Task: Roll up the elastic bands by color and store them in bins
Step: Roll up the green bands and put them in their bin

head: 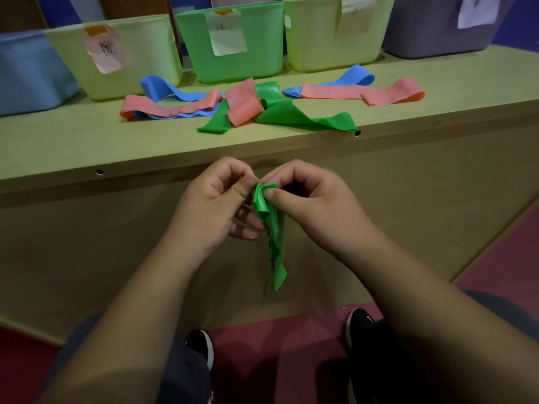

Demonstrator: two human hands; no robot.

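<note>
While both pinch a green band (269, 225), left hand (217, 204), right hand (313, 205), fingers curled

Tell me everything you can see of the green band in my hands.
The green band looks like thin, glossy, rubbery sheet, crumpled lengthwise. Its top end is bunched, pinched between the left hand and the right hand; the rest hangs limp and twisted in front of the wooden cabinet.

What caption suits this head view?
The left hand and right hand pinch the top of a green band; loose bands lie before the bins.
</note>
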